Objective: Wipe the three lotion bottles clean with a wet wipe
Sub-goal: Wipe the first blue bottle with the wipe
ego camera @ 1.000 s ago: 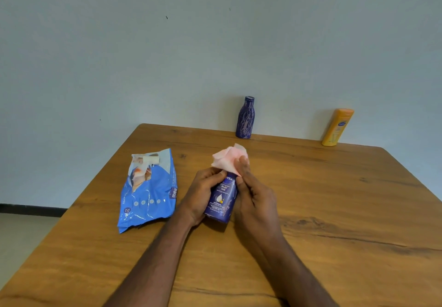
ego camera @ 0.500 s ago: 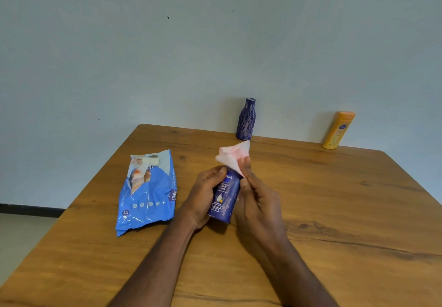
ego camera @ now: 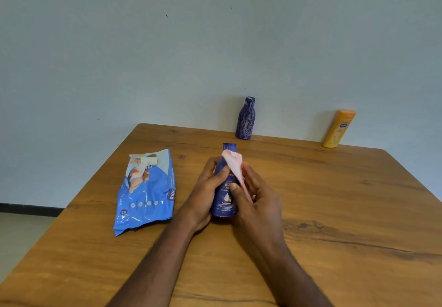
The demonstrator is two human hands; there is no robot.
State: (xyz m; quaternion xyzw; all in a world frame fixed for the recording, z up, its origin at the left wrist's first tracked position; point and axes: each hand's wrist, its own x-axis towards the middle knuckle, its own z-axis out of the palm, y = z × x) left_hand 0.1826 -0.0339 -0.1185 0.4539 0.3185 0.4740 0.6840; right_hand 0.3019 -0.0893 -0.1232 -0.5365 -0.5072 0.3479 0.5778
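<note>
Left hand (ego camera: 208, 192): curled round the left side of the blue bottle, thumb laid across its front.
Right hand (ego camera: 257, 201): pinching the wipe between thumb and fingers, pressed to the bottle's right side.
Blue bottle (ego camera: 226, 196): smooth dark-blue plastic, cylindrical with a narrower shoulder and cap, upright at mid-table between both hands; white print and a drop shape on the label.
Wipe (ego camera: 233, 164): thin, pale pink, crumpled to a soft fold (draped from the neck down the right flank).
Purple bottle (ego camera: 245, 118): streaked pattern, rounded shoulders, upright at the far edge by the wall.
Yellow bottle (ego camera: 339, 128): glossy, flat-sided, leaning against the wall, well right of the purple one.
Pack (ego camera: 146, 193): crinkled shiny blue foil, flat, left of the hands, flap lifted at the far end.
Table (ego camera: 334, 223): wood-grain, warm brown, rounded corners.
</note>
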